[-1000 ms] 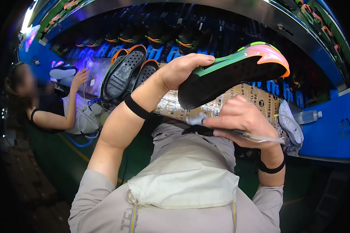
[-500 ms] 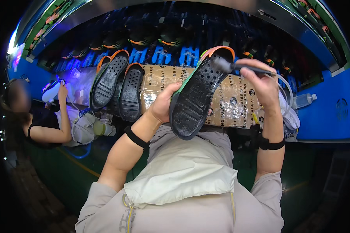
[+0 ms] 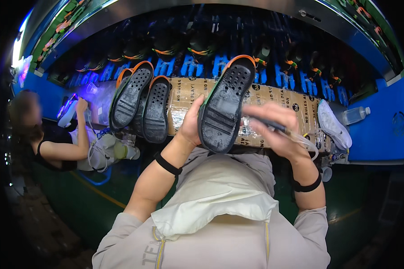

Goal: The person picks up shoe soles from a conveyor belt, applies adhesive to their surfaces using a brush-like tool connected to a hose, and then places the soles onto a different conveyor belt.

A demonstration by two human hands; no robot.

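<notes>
My left hand (image 3: 192,123) grips a black shoe sole (image 3: 224,107) by its left edge, fingers hidden beneath. The sole's inner face, with round holes near the toe and bars toward the heel, is turned up, and orange and green line its rim. My right hand (image 3: 280,127), a little blurred, is closed around a dark-handled brush (image 3: 267,123) with a clear tube trailing from its end. The smeared bristles lie over the middle of the sole. To the left, another black sole (image 3: 130,101) leans beside a second one (image 3: 157,110), with more partly hidden behind them.
A tape-covered cardboard surface (image 3: 184,110) spans the bench before me. At right are a white shoe-shaped piece (image 3: 333,124) and a clear bottle (image 3: 357,115). Dark shoe uppers (image 3: 202,47) sit along blue holders (image 3: 192,66) beyond. A seated person (image 3: 58,134) works at left.
The brush has moved from the toe end down to the middle of the sole, my right hand coming nearer. The sole has tilted more upright and shifted slightly.
</notes>
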